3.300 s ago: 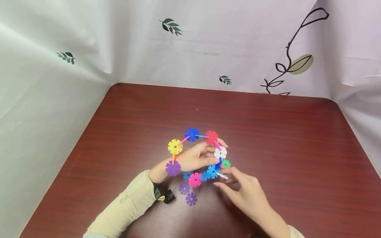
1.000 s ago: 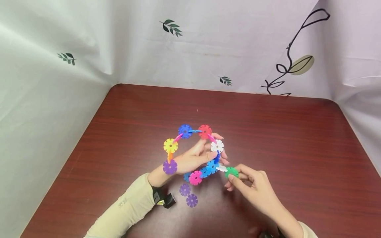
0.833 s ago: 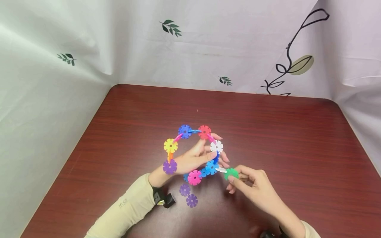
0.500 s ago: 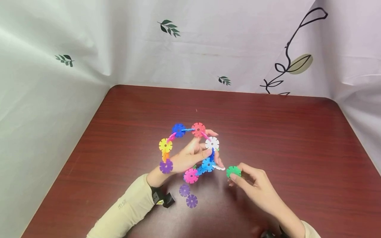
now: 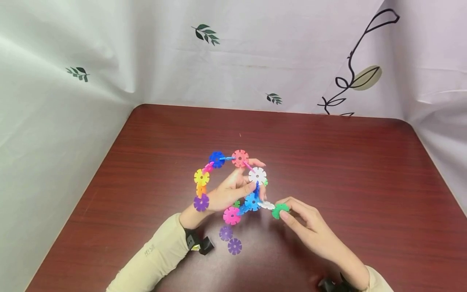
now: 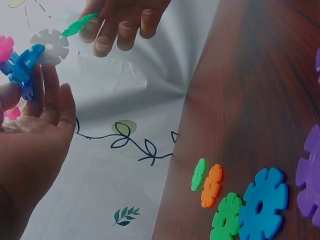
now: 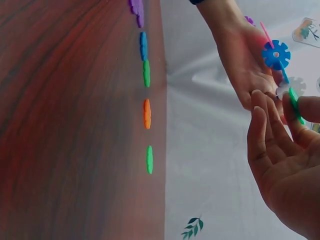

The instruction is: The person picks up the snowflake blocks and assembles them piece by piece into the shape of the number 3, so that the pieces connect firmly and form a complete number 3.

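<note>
**Green disc met white at the chain's free end**

The right hand (image 5: pixel 310 227) pinched a green, round, notched plastic disc (image 5: pixel 280 211) between thumb and fingers, right at the free end of a multicoloured chain of interlocked plastic discs (image 5: pixel 240 158). The left hand (image 5: pixel 233 190) gripped that chain, its thumb laid by the upper white, round, notched disc (image 5: pixel 257 176) and its other fingers reaching behind.

A clean join here seemed to call for slot facing slot, the two discs crosswise, and a straight push. The left wrist view favoured this: the lower white, notched plastic disc (image 6: pixel 49 46) showed its face, the green one nearly its edge. Because the chain probably flexed at each joint, a left grip nearer that white disc would have braced it better; a sideways push risked twisting neighbouring joints loose.

The green disc lay at the right hand's fingertips, most of its face uncovered, its far edge towards the white disc. Whether the slots had engaged could not be told. The white disc sat beyond the left thumb, close by the left fingers, joined to a light-blue, notched plastic disc (image 5: pixel 252 201). Two purple, notched plastic discs (image 5: pixel 230 239) lay on the table, nearer the person.
</note>
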### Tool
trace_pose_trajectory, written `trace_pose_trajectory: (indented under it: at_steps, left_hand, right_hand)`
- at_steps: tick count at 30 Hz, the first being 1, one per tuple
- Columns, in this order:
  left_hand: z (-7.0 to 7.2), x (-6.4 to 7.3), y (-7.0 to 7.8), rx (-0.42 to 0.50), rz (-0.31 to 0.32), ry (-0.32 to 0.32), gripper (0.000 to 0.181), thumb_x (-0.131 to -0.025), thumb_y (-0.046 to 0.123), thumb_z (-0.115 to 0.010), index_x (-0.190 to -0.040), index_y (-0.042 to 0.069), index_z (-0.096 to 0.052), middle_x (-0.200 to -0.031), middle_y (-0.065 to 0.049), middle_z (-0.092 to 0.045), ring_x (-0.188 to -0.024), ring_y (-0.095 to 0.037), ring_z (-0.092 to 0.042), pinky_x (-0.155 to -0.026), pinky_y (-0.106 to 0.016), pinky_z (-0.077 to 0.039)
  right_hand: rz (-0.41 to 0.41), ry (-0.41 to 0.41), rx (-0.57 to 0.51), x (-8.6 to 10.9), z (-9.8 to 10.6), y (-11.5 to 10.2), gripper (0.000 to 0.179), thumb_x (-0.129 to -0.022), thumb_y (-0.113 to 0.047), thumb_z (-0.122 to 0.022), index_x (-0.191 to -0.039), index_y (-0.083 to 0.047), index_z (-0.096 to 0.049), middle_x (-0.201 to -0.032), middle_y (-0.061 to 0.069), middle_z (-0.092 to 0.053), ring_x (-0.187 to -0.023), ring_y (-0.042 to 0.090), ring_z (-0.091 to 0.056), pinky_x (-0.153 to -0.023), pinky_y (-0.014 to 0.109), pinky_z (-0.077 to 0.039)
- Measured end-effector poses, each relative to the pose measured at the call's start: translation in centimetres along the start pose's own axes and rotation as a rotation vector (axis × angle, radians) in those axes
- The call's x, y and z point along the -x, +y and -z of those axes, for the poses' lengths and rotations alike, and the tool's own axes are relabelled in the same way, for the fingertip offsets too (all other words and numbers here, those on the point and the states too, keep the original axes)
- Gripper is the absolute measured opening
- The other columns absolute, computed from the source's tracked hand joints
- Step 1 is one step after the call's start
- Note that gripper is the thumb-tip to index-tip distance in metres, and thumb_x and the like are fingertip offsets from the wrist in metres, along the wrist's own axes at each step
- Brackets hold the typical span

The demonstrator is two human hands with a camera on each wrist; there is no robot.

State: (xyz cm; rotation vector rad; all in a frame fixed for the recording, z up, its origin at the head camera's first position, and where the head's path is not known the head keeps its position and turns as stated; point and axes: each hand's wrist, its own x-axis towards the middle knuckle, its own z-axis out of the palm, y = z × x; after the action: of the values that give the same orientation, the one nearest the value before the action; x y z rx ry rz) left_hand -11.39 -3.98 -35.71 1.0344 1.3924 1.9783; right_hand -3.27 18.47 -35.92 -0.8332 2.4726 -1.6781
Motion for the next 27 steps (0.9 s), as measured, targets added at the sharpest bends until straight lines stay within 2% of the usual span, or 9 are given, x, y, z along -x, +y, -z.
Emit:
trace_pose_trajectory:
  at_steps: [2,4,11,13,15,18,20,23,27]
  left_hand:
    - [0.03,-0.01,0.00,-0.010,0.003,0.015,0.059,-0.096,0.030,-0.049,-0.132,-0.004,-0.017,-0.084,-0.032,-0.052,-0.077,-0.013,-0.060,-0.066,-0.023,-0.050]
    - [0.06,-0.04,0.01,-0.011,0.015,0.018,0.059,-0.096,0.029,-0.049,-0.132,-0.004,-0.016,-0.084,-0.030,-0.052,-0.073,-0.013,-0.058,-0.062,-0.021,-0.048]
    - [0.26,-0.09,0.24,-0.023,0.065,0.007,0.055,-0.097,0.027,-0.047,-0.132,-0.002,-0.017,-0.083,-0.012,-0.058,-0.069,-0.013,-0.056,-0.060,-0.021,-0.046]
    - [0.32,-0.08,0.28,-0.022,0.076,0.002,0.054,-0.097,0.028,-0.048,-0.133,0.000,-0.018,-0.084,-0.019,-0.057,-0.070,-0.013,-0.057,-0.061,-0.022,-0.047]
    - [0.40,-0.12,0.22,-0.014,0.079,0.000,0.055,-0.096,0.029,-0.049,-0.133,0.001,-0.020,-0.083,-0.020,-0.057,-0.072,-0.013,-0.058,-0.063,-0.022,-0.048]
    - [0.57,-0.20,0.01,-0.003,0.067,-0.012,0.058,-0.096,0.031,-0.050,-0.133,-0.001,-0.020,-0.082,-0.017,-0.058,-0.074,-0.014,-0.058,-0.065,-0.022,-0.048]
    - [0.66,-0.24,-0.12,-0.002,0.061,-0.028,0.061,-0.095,0.033,-0.050,-0.133,-0.004,-0.019,-0.082,-0.007,-0.059,-0.075,-0.014,-0.057,-0.066,-0.022,-0.048]
    - [0.68,-0.27,-0.15,-0.011,0.057,-0.055,0.064,-0.094,0.036,-0.051,-0.133,-0.003,-0.018,-0.081,-0.001,-0.060,-0.077,-0.014,-0.058,-0.069,-0.023,-0.048]
    - [0.53,-0.32,-0.01,-0.012,0.047,-0.066,0.065,-0.094,0.036,-0.051,-0.133,-0.003,-0.018,-0.080,0.001,-0.060,-0.081,-0.015,-0.058,-0.075,-0.024,-0.049]
  right_hand:
    - [-0.009,0.021,0.020,-0.02,0.00,0.07,0.027,-0.092,0.003,-0.052,-0.095,-0.024,-0.060,-0.104,-0.004,-0.063,-0.085,0.009,-0.061,-0.072,0.025,-0.054]
    - [0.008,0.042,0.022,-0.03,-0.06,0.19,0.027,-0.091,0.004,-0.054,-0.095,-0.021,-0.061,-0.102,-0.003,-0.063,-0.082,0.010,-0.063,-0.070,0.026,-0.054]
    - [0.086,0.121,0.045,-0.10,-0.31,0.51,0.025,-0.085,0.008,-0.060,-0.095,-0.015,-0.065,-0.097,-0.002,-0.063,-0.076,0.009,-0.063,-0.064,0.022,-0.053]
    - [0.098,0.123,0.058,-0.08,-0.32,0.56,0.024,-0.084,0.008,-0.062,-0.093,-0.014,-0.065,-0.097,-0.002,-0.063,-0.077,0.006,-0.061,-0.063,0.021,-0.052]
    - [0.103,0.113,0.060,-0.02,-0.35,0.61,0.024,-0.084,0.008,-0.063,-0.092,-0.015,-0.065,-0.096,-0.002,-0.063,-0.076,0.008,-0.060,-0.063,0.021,-0.051]
    - [0.055,0.084,0.037,0.15,-0.39,0.54,0.023,-0.087,0.006,-0.059,-0.093,-0.016,-0.064,-0.091,-0.003,-0.064,-0.073,0.009,-0.061,-0.061,0.022,-0.052]
    - [0.018,0.072,0.001,0.24,-0.50,0.46,0.023,-0.090,0.004,-0.055,-0.094,-0.017,-0.062,-0.084,-0.003,-0.064,-0.069,0.011,-0.063,-0.058,0.025,-0.051]
    - [-0.030,0.059,-0.046,0.33,-0.66,0.31,0.019,-0.093,0.001,-0.051,-0.094,-0.015,-0.061,-0.076,-0.002,-0.063,-0.064,0.011,-0.063,-0.053,0.028,-0.050]
    - [-0.008,0.072,-0.064,0.31,-0.81,0.23,0.021,-0.092,0.004,-0.051,-0.093,-0.014,-0.061,-0.078,0.001,-0.062,-0.066,0.013,-0.063,-0.056,0.029,-0.053]
